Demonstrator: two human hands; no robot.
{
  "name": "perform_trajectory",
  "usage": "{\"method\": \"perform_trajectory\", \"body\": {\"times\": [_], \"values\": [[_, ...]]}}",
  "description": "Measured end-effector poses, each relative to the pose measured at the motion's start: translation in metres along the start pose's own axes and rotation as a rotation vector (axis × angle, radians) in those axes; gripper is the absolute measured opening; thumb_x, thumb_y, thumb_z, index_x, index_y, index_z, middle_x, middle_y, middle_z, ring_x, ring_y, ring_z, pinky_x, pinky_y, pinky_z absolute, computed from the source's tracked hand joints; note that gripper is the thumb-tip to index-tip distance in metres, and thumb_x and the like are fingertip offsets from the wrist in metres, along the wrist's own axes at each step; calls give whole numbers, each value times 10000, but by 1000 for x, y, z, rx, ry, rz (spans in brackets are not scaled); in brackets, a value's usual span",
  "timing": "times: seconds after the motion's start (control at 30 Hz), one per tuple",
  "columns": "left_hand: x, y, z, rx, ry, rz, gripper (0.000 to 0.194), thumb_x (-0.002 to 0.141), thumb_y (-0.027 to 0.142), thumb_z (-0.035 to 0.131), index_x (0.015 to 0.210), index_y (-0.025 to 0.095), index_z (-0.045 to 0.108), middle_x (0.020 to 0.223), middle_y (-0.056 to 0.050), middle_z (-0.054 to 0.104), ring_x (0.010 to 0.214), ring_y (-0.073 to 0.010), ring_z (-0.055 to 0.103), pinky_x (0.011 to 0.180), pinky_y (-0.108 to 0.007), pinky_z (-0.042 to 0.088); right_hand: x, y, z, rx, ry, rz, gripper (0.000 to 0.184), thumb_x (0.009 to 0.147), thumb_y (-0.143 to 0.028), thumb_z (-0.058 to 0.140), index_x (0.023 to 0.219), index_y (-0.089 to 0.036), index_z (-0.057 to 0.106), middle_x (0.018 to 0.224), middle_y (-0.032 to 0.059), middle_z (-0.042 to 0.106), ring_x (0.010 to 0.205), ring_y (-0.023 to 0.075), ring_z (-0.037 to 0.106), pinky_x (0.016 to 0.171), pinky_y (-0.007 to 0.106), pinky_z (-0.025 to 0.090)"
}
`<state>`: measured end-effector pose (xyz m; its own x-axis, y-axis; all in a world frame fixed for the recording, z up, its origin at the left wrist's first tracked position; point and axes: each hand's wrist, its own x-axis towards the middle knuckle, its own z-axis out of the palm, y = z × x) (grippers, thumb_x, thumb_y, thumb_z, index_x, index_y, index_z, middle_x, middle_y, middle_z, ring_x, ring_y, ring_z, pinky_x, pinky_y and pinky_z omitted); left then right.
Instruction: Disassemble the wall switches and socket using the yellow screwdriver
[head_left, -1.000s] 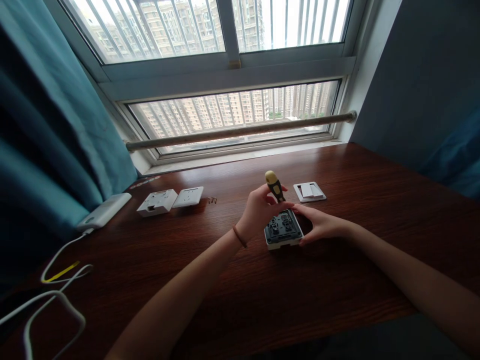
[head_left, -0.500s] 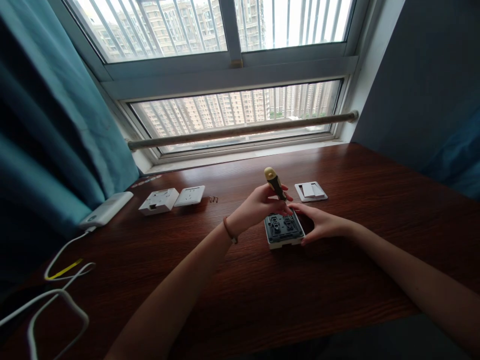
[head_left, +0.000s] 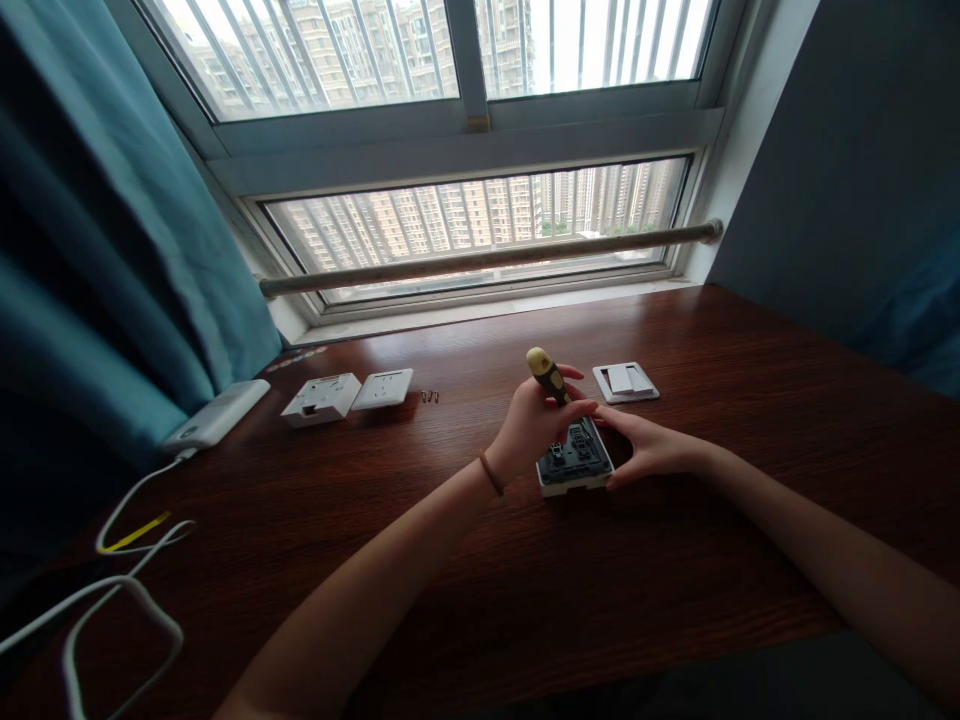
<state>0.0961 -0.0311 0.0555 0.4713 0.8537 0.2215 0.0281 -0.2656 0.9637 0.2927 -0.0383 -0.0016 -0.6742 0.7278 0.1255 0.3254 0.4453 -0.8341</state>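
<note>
Left fingers are grasping a screwdriver over the switch; right fingers are holding the switch's right side.

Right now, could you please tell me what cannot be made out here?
Head view:
Tip of the screwdriver: hidden by the left hand.
Far-left corner of the switch base: behind that hand.
Threads of the screws: too small.
White cable: cut off by left edge.

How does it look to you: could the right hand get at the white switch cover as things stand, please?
Probably yes: the white switch cover lies on the table just beyond the right hand, with nothing visible between them. That hand would likely have to release the dark-topped box first.
</note>
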Motion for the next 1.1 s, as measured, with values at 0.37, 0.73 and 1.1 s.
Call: {"method": "perform_trajectory", "body": {"times": [0.37, 0.73, 1.1], "values": [[1, 16, -22, -68, -183, -112, 257, 658, 265, 658, 832, 109, 553, 817, -75, 626, 588, -122, 597, 576, -275, 499, -1, 0, 0, -18, 6, 13, 938, 561, -313, 756, 1336, -195, 240, 1369, 111, 316, 1250, 271, 304, 1035, 405, 264], [-2, 7, -3, -78, 21, -3, 308, 665, 221, 647, 927, 141, 505, 775, -21, 598, 447, -65, 535, 450, -217, 470, -1, 1, 0, -15, -7, 11, 931, 563, -306, 757, 1327, -190, 239, 1361, 113, 324, 1241, 261, 320, 1033, 395, 273], [0, 13, -15, 120, -8, -24, 201, 625, 227, 674, 744, 110, 563, 672, -33, 607, 595, -134, 599, 552, -248, 485, -1, 0, 0, -17, -8, 24, 950, 565, -306, 756, 1341, -193, 219, 1371, 112, 311, 1249, 266, 306, 1038, 396, 263]]}}
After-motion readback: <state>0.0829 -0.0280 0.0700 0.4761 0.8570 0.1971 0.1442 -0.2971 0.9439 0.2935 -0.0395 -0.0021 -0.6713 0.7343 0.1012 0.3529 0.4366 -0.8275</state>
